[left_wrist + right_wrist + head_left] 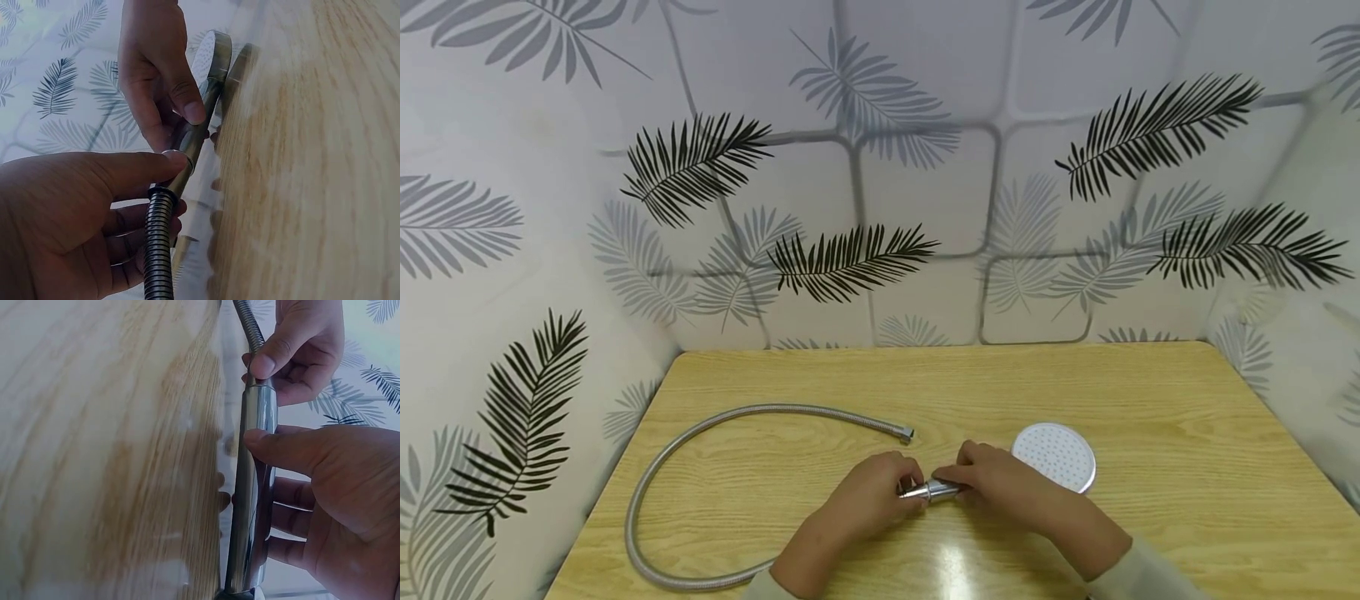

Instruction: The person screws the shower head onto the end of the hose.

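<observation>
My left hand (867, 493) pinches the connector at one end of a ribbed metal shower hose (158, 250), right where it meets the handle of a chrome shower head. The fingers of my right hand (1009, 487) grip that handle (253, 469) along its length, thumb on top. Beyond the right hand, the round white spray face (1054, 455) points up with its small nozzles showing. In the left wrist view, hose and handle line up end to end; the thread between them is hidden by the thumb and the connector.
The hose curves in a wide loop over the left side of the wood-grain table (1187, 467). Its other end, a metal nut (907, 434), lies just beyond the left hand. A leaf-patterned wall covering (925, 200) borders the table's back and sides.
</observation>
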`<state>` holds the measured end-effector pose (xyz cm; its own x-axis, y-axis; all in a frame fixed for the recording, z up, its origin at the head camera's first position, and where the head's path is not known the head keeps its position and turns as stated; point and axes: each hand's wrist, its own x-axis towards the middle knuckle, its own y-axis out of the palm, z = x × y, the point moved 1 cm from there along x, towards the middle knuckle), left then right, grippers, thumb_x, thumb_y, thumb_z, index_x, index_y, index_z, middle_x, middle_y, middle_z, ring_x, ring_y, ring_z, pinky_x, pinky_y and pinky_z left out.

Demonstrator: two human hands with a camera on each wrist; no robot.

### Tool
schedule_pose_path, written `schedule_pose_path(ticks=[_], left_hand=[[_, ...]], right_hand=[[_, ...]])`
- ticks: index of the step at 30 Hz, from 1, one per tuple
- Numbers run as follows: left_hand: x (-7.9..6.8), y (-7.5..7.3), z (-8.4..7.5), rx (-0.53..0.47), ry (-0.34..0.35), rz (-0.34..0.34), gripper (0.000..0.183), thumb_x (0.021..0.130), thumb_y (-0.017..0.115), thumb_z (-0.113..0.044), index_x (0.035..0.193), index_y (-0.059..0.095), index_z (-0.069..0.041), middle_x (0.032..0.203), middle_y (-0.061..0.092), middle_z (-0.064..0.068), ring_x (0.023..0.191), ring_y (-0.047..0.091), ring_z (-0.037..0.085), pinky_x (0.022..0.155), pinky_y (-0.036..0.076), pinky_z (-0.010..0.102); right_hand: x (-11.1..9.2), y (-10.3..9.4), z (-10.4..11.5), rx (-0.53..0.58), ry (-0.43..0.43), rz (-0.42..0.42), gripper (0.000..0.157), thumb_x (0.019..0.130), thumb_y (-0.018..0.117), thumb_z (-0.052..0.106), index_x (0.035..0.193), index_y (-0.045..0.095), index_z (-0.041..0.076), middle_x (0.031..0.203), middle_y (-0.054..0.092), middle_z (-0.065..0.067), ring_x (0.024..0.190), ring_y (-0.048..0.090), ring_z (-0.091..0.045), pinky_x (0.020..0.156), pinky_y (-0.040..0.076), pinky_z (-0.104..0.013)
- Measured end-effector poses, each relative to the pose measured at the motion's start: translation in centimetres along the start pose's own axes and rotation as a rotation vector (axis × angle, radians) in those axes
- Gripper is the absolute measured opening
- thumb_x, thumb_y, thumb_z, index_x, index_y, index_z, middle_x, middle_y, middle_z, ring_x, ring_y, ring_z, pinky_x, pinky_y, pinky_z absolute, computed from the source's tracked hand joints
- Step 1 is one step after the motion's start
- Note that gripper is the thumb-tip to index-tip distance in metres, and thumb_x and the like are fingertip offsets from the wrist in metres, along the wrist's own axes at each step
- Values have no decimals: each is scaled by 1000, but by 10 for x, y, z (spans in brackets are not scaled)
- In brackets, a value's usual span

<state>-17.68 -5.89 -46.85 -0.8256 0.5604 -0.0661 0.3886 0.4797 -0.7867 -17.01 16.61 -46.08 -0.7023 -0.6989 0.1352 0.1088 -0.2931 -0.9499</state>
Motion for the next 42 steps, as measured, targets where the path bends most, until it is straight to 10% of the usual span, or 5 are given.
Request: schedule_pose_path(ticks=[29, 42], left_hand=[[0, -5, 1, 47, 18, -16, 29, 90, 78, -30, 111, 72, -11, 88, 62, -7, 74, 52, 2, 67, 47, 19], [-1, -20, -3, 43, 44, -248, 17, 101, 63, -28, 109, 73, -16, 116, 68, -2, 114, 63, 20, 101, 51, 41]], right_hand=[[2, -10, 2, -21, 70, -12, 24, 89, 79, 22, 113, 76, 19, 94, 62, 2, 77, 50, -5, 67, 46, -22], [6, -27, 1, -95, 170, -220, 12, 96, 71, 27, 89, 72, 17, 83, 57, 10, 72, 51, -3, 64, 49, -21]])
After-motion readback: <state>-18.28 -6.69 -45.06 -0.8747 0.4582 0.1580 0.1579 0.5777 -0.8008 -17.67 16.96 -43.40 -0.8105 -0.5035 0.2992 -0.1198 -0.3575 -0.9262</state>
